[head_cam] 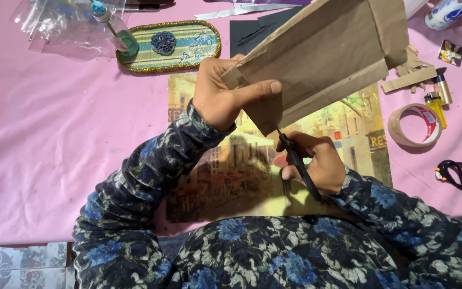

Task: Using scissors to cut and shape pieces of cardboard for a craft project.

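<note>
I hold a folded brown cardboard piece [322,53], shaped like an open box or trough, lifted off the worktop and tilted so that its lower corner points down toward my chest. My left hand [221,93] grips it at that near end: the thumb lies flat across the outer face and the other fingers wrap behind the edge, pinching the board, which looks meant to steady it in the air. My right hand [316,160] sits just below, closed around the black handle of a slim cutting tool [298,163]. Its tip points up and meets the cardboard's lowest corner; I cannot tell whether it is a knife or narrow scissors. Holding the board raised seems to give the tip clear access to that corner.

Directly beneath both hands lies a printed picture of a street scene [231,171] in warm yellow and brown, flat on a pink cloth [54,134] that covers the worktop. Both my sleeves are dark with blue flowers.

Farther out, on my right, are a roll of clear tape [415,126], a yellow lighter [435,107], cardboard scraps [410,75] and a black cord [458,174]. Beyond the cardboard sits an oval tray with a gold glitter rim [169,45], and clear plastic bags [62,27] lie at the far left.
</note>
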